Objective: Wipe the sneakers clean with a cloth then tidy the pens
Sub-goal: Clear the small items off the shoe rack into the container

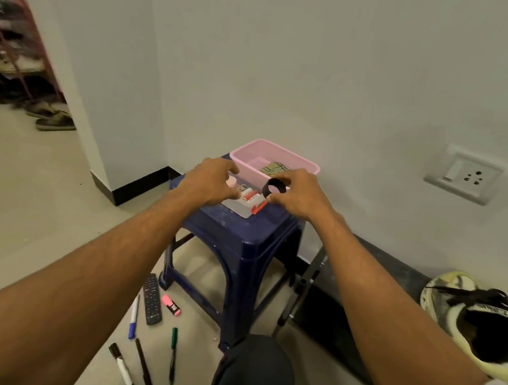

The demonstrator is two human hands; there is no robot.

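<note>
On the top of the dark blue plastic stool (233,230), at its far right corner, sits a pink plastic basket (308,166) with a folded green-checked cloth (275,168) inside; a cream-and-black sneaker (444,297) lies on the floor well to the right of the stool, and its side looks smudged, so I judge the wiping unfinished or not begun; the tidying is plainly left, since a blue-capped white marker (133,317), a pink highlighter (171,304), a green pen (173,355), a slim black pen (143,365) and a black-and-white marker (121,367) lie scattered on the floor near the stool's front left leg, beside a black remote control (152,300). Both hands hover over a clear flat case (238,209) at the stool's middle; the left hand (210,182) curls its fingers round a small pale pink object (232,182); the right hand (299,193) pinches a black ring (275,189) between thumb and fingertips.
</note>
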